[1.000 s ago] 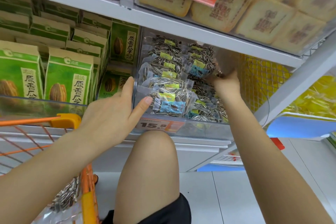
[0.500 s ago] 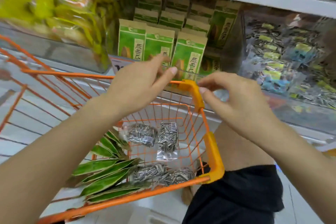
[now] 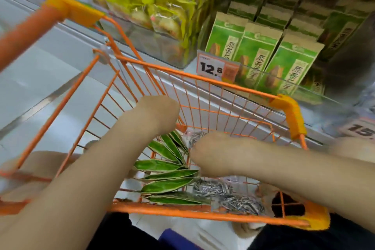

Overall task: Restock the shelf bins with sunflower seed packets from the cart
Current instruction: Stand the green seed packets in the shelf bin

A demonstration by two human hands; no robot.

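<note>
— lowered into the orange wire cart (image 3: 203, 79) since half a second back, both hands, up by the rim corner before; shelf slid up and to the right in view.
— left hand (image 3: 156, 113)?
— down inside the cart, above the green packets (image 3: 168, 174); knuckles up, fingers curled under and blurred. gripping anything or not, cannot tell.
— right hand (image 3: 213, 152)?
— lower and nearer, right at a clear sunflower seed packet (image 3: 193, 141) by the far side of the cart floor. fingers tucked beneath the hand, hidden; pinching the packet or only beside it, cannot tell.
— other seed packets?
— more clear sunflower seed packets (image 3: 229, 195) lying flat on the cart floor by the near rim, just right of the green ones. green packets fanned on edge, leaning against each other along the middle.
— shelf?
— beyond the far rim: green sunflower seed boxes (image 3: 255, 55) standing upright in rows behind a clear front, a price tag (image 3: 218, 69) reading 12.8 clipped below them. left of those, a clear bin of yellow-green wrapped snacks (image 3: 154, 0). far right edge, a blurred second price tag (image 3: 361, 130) starting 15; bin above it out of view.
— cart corners?
— yellow plastic corner guard (image 3: 292, 115) on the far right corner, another at the near right, a third up at far left.
— below?
— dark shorts (image 3: 294, 237) and white floor (image 3: 40, 79) under the near rim.
</note>
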